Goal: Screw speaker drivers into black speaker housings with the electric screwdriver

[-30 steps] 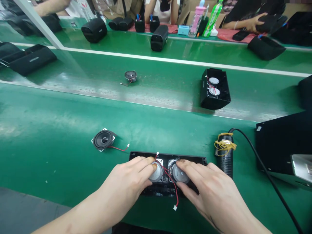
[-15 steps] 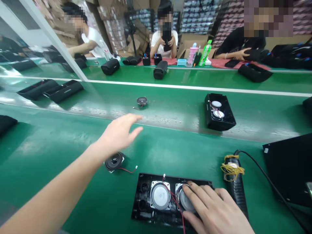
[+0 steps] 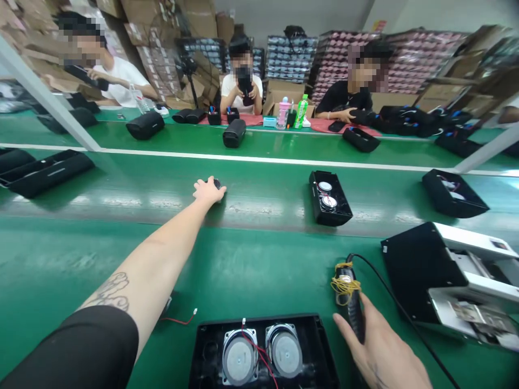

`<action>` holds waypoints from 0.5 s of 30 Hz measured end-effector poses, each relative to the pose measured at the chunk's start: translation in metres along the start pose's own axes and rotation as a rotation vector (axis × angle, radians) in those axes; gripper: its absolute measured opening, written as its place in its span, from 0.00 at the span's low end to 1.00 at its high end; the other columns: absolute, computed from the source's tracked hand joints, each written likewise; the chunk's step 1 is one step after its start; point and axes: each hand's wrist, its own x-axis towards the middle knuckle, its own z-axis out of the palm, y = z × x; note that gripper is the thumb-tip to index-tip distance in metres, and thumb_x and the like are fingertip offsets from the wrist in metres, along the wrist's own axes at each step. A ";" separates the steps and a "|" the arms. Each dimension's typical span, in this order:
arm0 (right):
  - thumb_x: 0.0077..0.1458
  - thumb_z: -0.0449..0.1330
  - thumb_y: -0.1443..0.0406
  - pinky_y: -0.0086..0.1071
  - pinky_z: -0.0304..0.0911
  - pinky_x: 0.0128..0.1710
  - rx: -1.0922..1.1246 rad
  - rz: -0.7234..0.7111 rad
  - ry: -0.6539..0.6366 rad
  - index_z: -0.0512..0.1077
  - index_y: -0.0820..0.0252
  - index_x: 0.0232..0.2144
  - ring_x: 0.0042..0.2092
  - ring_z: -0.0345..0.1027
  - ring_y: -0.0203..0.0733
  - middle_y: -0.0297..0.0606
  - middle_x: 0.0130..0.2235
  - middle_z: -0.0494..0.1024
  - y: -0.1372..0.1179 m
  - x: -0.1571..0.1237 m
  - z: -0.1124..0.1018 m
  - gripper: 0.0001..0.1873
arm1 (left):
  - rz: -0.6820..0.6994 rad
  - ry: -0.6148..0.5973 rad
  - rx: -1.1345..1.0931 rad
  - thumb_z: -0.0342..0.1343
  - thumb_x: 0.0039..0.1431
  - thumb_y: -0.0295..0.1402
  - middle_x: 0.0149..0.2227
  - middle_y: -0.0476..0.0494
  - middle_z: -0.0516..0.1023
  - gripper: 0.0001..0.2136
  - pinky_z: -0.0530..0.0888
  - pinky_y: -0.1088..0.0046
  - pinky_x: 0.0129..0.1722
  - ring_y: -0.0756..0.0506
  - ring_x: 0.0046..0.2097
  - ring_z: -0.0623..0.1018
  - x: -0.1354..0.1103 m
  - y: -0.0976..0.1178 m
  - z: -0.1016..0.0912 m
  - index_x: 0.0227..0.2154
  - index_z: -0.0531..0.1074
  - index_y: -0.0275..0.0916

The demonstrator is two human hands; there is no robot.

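Observation:
Far across the bench, my left hand (image 3: 207,190) closes over a small speaker driver (image 3: 217,183), mostly hidden under the fingers. My right hand (image 3: 383,343) is around the black grip of an electric screwdriver (image 3: 349,302), thumb on its left side, fingers on its right. Yellow bands are wound about the tool's cord end. Close to me lies a black speaker housing (image 3: 206,351) with two round speaker drivers in it, the left one (image 3: 240,361) and the right one (image 3: 286,351), with red wires across them. Another driver is almost hidden behind my left forearm; its red lead (image 3: 180,320) shows.
A black and silver machine (image 3: 430,275) stands at right, the screwdriver's black cable running past it. On the conveyor sit an open housing with two drivers (image 3: 338,202) and another open housing (image 3: 454,200). Black cases (image 3: 52,173) lie at left. Several people work across the line.
My left hand has reached farther forward onto the small driver. The right hand has left the near housing and moved right onto the electric screwdriver. The view has shifted to the right.

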 end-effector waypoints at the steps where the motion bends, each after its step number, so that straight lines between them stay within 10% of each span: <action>1: 0.69 0.57 0.43 0.50 0.78 0.27 0.023 0.062 -0.034 0.74 0.67 0.62 0.33 0.85 0.63 0.60 0.49 0.86 -0.003 0.000 0.004 0.36 | -0.003 0.003 0.002 0.63 0.73 0.43 0.65 0.36 0.75 0.22 0.79 0.48 0.59 0.36 0.61 0.79 -0.001 0.001 0.002 0.64 0.73 0.40; 7: 0.64 0.66 0.45 0.48 0.80 0.45 0.918 0.363 -0.094 0.77 0.56 0.57 0.40 0.80 0.54 0.42 0.42 0.83 -0.007 -0.019 -0.001 0.28 | 0.194 -0.064 0.003 0.63 0.73 0.43 0.65 0.36 0.74 0.23 0.78 0.47 0.61 0.35 0.62 0.78 -0.041 -0.013 -0.004 0.65 0.71 0.41; 15: 0.70 0.58 0.48 0.29 0.60 0.23 1.653 0.160 -0.346 0.67 0.42 0.48 0.23 0.43 0.31 0.26 0.32 0.59 -0.016 -0.031 -0.040 0.12 | 0.505 -0.303 0.042 0.59 0.60 0.47 0.56 0.37 0.78 0.28 0.77 0.54 0.61 0.32 0.59 0.80 -0.151 -0.077 -0.014 0.62 0.73 0.45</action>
